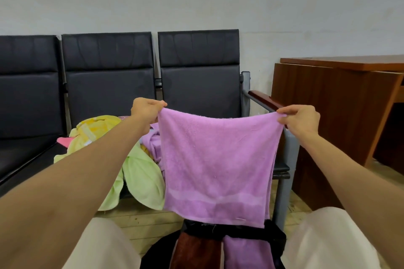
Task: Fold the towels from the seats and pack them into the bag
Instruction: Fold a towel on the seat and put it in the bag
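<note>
Left hand (147, 110) and right hand (300, 120) each pinch a top corner of the purple towel (218, 159), fingers curled tight, holding it hanging doubled over the bag (251, 233) at 6 o'clock. Towel pile (140, 172) at 9 o'clock on the seat (32, 159), partly hidden; the bag's contents are cut off.

Soft, even light — edges bowed (wide-angle).

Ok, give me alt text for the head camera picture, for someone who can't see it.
A person's left hand and right hand pinch the top corners of a purple towel, holding it up in front of a row of black seats. Yellow and green towels lie heaped on a seat, and a black bag below holds folded brown and purple towels.
</note>
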`<move>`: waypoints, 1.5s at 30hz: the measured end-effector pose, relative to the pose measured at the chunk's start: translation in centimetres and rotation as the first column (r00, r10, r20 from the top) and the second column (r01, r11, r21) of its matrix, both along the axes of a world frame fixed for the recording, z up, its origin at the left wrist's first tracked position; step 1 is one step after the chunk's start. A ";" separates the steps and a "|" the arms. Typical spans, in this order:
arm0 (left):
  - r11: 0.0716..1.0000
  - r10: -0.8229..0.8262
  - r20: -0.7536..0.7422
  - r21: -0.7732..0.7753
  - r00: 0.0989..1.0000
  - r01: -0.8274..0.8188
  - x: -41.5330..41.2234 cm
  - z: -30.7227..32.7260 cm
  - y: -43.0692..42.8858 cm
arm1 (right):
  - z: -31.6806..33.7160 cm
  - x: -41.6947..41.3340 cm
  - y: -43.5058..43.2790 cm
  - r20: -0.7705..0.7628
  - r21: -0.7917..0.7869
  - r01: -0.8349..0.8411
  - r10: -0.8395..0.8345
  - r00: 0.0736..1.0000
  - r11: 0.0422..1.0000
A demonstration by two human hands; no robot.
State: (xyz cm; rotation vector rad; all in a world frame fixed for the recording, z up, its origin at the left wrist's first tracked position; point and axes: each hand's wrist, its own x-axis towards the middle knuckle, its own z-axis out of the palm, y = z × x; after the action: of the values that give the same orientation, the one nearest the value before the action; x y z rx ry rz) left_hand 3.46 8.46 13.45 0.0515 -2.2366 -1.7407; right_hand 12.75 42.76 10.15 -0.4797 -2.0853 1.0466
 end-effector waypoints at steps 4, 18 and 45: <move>0.989 -0.145 0.026 0.001 0.989 0.145 0.6 0.7 -0.4 | 0.5 0.2 0.4 0.012 0.151 0.018 -0.020 1.000 0.988; 0.798 0.104 -0.276 -0.550 0.956 -0.246 0.7 1.1 1.3 | 1.7 -1.2 -0.6 -0.121 0.281 0.197 -0.169 0.978 0.939; 0.915 -0.028 0.023 -0.402 0.999 0.035 -11.6 -13.1 3.1 | -9.0 -14.9 0.2 0.150 0.030 -0.117 0.112 0.982 0.993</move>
State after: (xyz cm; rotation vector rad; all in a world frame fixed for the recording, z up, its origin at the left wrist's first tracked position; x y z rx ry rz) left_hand -8.16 11.54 0.33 -0.0616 -2.5730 -1.2618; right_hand -2.11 42.97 1.12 -0.4335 -2.2835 1.0616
